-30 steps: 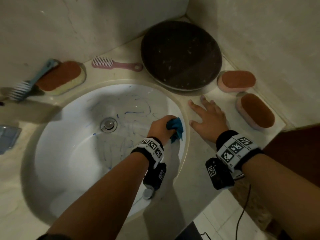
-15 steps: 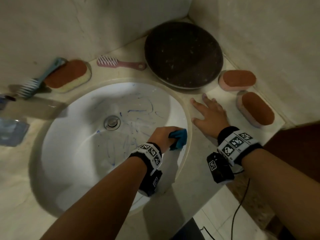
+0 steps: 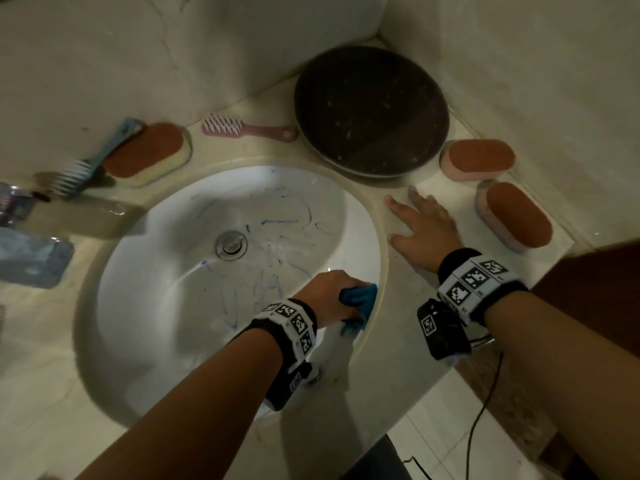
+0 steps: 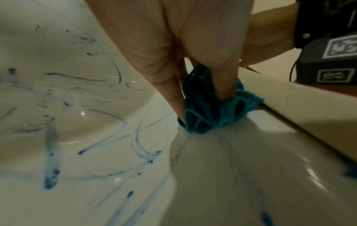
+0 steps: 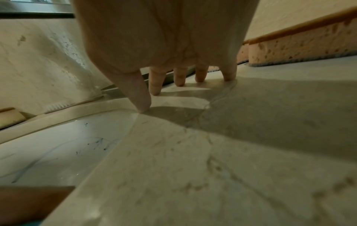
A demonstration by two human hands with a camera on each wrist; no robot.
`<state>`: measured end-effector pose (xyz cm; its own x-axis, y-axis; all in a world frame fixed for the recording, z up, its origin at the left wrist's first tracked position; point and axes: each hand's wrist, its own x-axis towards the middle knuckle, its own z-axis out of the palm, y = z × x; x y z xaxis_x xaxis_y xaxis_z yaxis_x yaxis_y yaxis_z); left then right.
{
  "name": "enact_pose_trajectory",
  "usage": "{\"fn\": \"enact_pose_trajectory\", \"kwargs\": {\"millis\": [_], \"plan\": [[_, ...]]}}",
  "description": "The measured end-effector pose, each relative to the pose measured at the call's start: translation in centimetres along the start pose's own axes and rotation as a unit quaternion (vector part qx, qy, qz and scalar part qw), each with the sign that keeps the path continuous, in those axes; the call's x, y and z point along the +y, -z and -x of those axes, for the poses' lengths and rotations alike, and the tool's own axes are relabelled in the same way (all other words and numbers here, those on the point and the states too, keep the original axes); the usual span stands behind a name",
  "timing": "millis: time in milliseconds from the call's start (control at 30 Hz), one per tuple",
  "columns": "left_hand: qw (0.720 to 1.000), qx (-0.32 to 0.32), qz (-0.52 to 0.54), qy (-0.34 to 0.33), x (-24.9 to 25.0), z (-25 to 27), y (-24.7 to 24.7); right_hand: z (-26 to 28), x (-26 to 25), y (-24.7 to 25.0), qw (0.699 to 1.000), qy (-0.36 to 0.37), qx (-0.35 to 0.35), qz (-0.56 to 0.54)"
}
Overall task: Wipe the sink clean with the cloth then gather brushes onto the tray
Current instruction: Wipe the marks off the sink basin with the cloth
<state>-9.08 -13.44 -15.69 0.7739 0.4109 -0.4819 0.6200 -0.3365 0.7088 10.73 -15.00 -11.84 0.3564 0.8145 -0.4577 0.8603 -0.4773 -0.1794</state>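
The white sink (image 3: pixel 145 306) (image 4: pixel 86 152) is streaked with blue marks around its drain (image 3: pixel 231 244). My left hand (image 3: pixel 329 292) (image 4: pixel 193 76) grips a bunched teal cloth (image 3: pixel 360 299) (image 4: pixel 210 113) against the basin's right wall, just under the rim. My right hand (image 3: pixel 424 225) (image 5: pixel 173 68) lies flat with spread fingers on the counter beside the sink. A round dark tray (image 3: pixel 370 109) sits in the back corner. A pink brush (image 3: pixel 247 128) lies left of it. A blue brush (image 3: pixel 93 161) leans on a yellow sponge (image 3: pixel 149 154) at the far left.
Two pink sponges with brown tops (image 3: pixel 478 159) (image 3: pixel 516 216) lie right of my right hand, near the wall; one sponge (image 5: pixel 301 45) shows in the right wrist view. A bluish transparent object (image 3: pixel 31 258) sits at the left edge. The counter's front edge drops to a tiled floor (image 3: pixel 446 441).
My left hand has drawn the cloth toward me along the basin's right wall. The right hand has stayed flat on the counter.
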Motion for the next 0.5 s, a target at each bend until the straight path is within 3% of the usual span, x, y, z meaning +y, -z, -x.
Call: {"fn": "enact_pose_trajectory", "kwargs": {"millis": [133,267,500], "plan": [[0.998,0.053,-0.006,0.019,-0.1,-1.6,0.3,0.0,0.1,0.0,1.000,0.003,0.002,0.000],[0.983,0.105,0.147,0.023,0.2,-1.9,0.5,-0.1,0.1,-0.1,1.000,0.004,0.006,0.000],[0.999,0.017,0.044,-0.007,-0.9,0.2,-0.6,-0.1,0.2,-0.2,1.000,0.002,0.007,0.002]]}}
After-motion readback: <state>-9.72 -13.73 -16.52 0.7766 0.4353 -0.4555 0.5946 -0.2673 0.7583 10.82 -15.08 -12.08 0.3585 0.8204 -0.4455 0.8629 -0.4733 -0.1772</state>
